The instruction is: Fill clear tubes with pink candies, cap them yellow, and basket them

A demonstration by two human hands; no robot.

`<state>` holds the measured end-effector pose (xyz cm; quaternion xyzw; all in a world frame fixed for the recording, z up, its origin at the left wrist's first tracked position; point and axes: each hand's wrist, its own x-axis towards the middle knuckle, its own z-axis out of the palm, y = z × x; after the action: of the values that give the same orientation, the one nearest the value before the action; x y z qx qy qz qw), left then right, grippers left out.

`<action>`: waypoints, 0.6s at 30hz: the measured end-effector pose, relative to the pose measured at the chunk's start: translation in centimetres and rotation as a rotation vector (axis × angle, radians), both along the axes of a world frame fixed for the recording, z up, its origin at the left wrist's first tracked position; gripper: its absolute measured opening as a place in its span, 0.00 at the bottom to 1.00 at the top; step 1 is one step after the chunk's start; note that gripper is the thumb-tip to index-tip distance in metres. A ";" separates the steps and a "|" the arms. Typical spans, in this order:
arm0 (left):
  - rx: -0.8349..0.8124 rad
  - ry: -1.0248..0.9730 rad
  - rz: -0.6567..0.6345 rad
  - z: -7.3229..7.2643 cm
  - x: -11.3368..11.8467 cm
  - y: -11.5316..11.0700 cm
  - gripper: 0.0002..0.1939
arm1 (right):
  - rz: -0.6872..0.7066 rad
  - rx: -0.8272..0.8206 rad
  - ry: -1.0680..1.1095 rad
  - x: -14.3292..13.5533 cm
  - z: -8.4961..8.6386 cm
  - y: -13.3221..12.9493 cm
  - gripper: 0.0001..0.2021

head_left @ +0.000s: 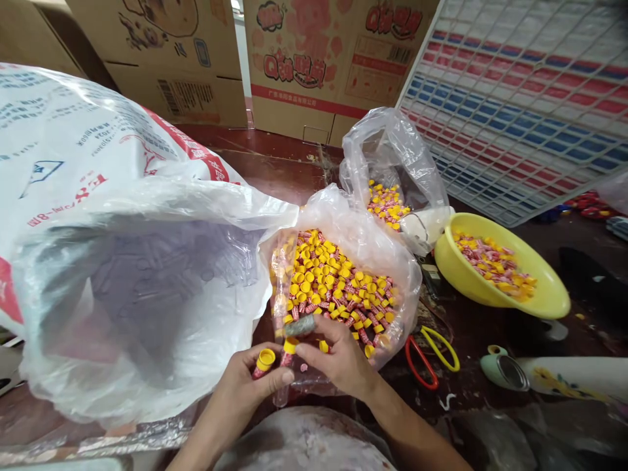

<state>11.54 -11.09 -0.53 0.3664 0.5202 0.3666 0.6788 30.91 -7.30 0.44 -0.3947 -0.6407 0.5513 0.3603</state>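
As LH [249, 378] holds cap [265, 359], RH [339, 356] touching 2nd [290, 344], bag [353, 226] ahead

I see a yellow-topped pink-patterned piece [265, 360], tilted, lower centre of frame — a second piece [290, 347], more upright, just right

Printed cardboard boxes [338, 72] line the back of a dark red tabletop [275, 160] — a white wire rack [520, 111] tilted at right, red-and-yellow-handled scissors [434, 384] lying near a pale, yellow-patterned cylinder [574, 376].
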 end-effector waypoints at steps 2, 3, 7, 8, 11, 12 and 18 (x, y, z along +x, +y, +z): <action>-0.010 -0.023 0.028 -0.2 0.0 -0.1 0.20 | 0.088 0.231 -0.126 0.1 0.4 -0.3 0.10; -0.018 -0.037 0.045 -0.3 0.0 -0.2 0.21 | 0.126 0.362 -0.174 0.1 0.5 -0.4 0.13; -0.050 -0.108 0.116 -0.7 0.3 -0.4 0.24 | 0.108 0.721 -0.329 -0.6 -0.3 -1.1 0.36; -0.053 -0.120 0.126 -0.7 0.5 -0.4 0.25 | 0.057 0.763 -0.360 -1.0 -0.6 -1.4 0.36; -0.047 -0.129 0.112 -0.4 0.9 -0.4 0.27 | -0.042 0.815 -0.364 -2.0 -0.9 -1.9 0.32; -0.039 -0.128 0.087 -0.1 0.9 -0.4 0.28 | -0.034 0.812 -0.351 -2.2 -0.7 -2.0 0.31; 0.129 0.212 -0.073 1.2 -3.1 0.9 0.24 | 0.203 0.728 -0.440 -0.4 0.5 -1.0 0.51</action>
<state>8.42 -10.24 0.71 0.4645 0.5509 0.3334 0.6079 30.51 -8.30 0.95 -0.2850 -0.8903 0.2247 0.2750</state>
